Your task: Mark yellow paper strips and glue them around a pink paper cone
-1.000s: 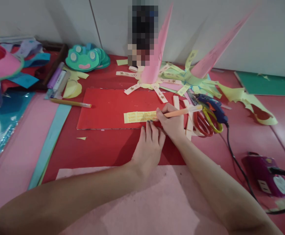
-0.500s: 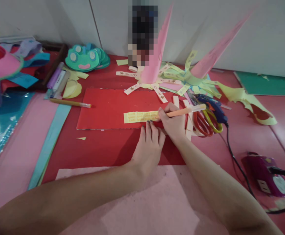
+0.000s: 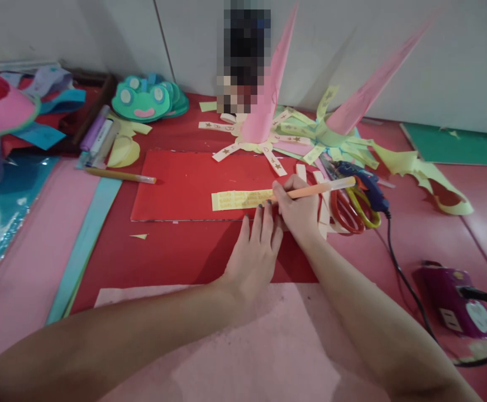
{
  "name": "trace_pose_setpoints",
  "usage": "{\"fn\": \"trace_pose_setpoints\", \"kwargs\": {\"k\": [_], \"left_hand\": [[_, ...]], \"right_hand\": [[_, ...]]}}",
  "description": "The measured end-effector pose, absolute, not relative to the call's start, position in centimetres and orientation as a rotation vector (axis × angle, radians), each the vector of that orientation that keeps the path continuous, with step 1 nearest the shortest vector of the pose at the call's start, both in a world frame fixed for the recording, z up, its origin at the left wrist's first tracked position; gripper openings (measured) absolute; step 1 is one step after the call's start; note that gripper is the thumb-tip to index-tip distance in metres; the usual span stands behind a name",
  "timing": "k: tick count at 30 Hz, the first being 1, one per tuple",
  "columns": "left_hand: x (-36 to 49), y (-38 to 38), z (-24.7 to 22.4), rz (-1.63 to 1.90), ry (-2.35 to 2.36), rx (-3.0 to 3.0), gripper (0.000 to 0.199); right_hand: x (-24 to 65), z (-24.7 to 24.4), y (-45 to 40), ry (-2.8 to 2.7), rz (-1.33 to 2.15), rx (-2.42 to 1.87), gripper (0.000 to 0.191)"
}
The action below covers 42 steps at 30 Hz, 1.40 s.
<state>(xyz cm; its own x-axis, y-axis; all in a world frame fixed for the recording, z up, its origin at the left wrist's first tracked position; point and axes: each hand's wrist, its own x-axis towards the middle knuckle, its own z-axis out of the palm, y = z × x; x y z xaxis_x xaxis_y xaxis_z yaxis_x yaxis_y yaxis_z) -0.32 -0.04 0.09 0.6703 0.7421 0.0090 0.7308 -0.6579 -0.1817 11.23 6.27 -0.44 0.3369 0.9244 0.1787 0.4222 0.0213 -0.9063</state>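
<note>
A pale yellow paper strip (image 3: 243, 200) with rows of small writing lies on a red board (image 3: 180, 184). My right hand (image 3: 297, 209) grips an orange pen (image 3: 321, 187), its point low over the strip's right end and hidden by my fingers. Flat beside it, my left hand (image 3: 254, 245) has its fingers spread, the fingertips at the strip's lower edge and the board's near edge. Several cream paper strips (image 3: 322, 206) lie just right of my right hand. Scissors with red and yellow handles (image 3: 348, 212) rest beyond them.
Two pink paper cones (image 3: 262, 111) with strips around their bases stand behind the board. A blue glue gun (image 3: 364, 181) has a cord running near a purple power socket (image 3: 457, 298). Green frog cutouts (image 3: 143, 103), a mustard pen (image 3: 122, 176) and markers (image 3: 96, 134) lie left.
My right hand and the pen have shifted slightly right along the strip. My left fingertips have also slid a little to the right.
</note>
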Motion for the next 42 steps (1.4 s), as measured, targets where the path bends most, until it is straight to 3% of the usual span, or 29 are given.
{"fn": "trace_pose_setpoints", "kwargs": {"k": [42], "left_hand": [[-0.25, -0.11, 0.28, 0.071, -1.282, -2.737, 0.049]], "right_hand": [[11.24, -0.99, 6.18, -1.341, 0.685, -1.515, 0.035]]}}
